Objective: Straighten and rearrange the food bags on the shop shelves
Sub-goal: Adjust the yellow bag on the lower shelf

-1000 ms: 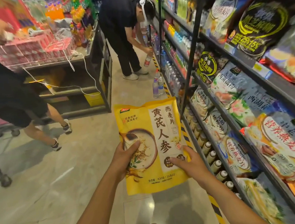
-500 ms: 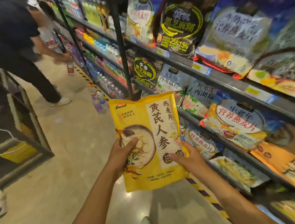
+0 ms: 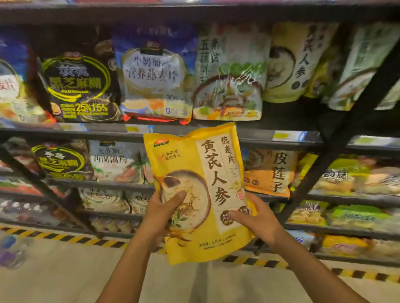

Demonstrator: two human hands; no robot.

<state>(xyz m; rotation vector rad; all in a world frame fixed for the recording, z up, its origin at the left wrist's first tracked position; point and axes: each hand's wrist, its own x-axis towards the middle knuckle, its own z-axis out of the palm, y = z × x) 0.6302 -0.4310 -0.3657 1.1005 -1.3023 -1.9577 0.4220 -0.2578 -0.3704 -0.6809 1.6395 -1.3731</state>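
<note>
While both hands hold it up in front of the shelving, the yellow oat bag (image 3: 183, 160) stands upright with its printed face to the camera, resting on no shelf. Its top edge is level with a black shelf rail (image 3: 312, 137). The left hand (image 3: 158, 214) grips the bag's lower left edge at about 8 o'clock, thumb laid across the printed bowl and fingers hidden behind. The right hand (image 3: 262, 220) grips the lower right edge at about 4 o'clock, thumb pressed on the front and fingers curled round the back.

At 3 o'clock from the bag, just beside it on the shelf behind, sits an orange bag (image 3: 270, 172). At 9 o'clock lies a pale bag (image 3: 116, 162), and further left a black bag with yellow rings (image 3: 61, 160). On the shelf above, at 12 o'clock, a blue bag (image 3: 154, 73) leans forward, with a larger black sesame bag (image 3: 79, 86) at 10 o'clock and a white and green bag (image 3: 229, 77) at 1 o'clock. Beyond that, at 2 o'clock, stands a yellow bag of like print (image 3: 294, 60). A black upright post (image 3: 350, 125) slants across the shelves on the right. Along the floor at 6 o'clock runs a yellow and black striped line (image 3: 57, 236).
</note>
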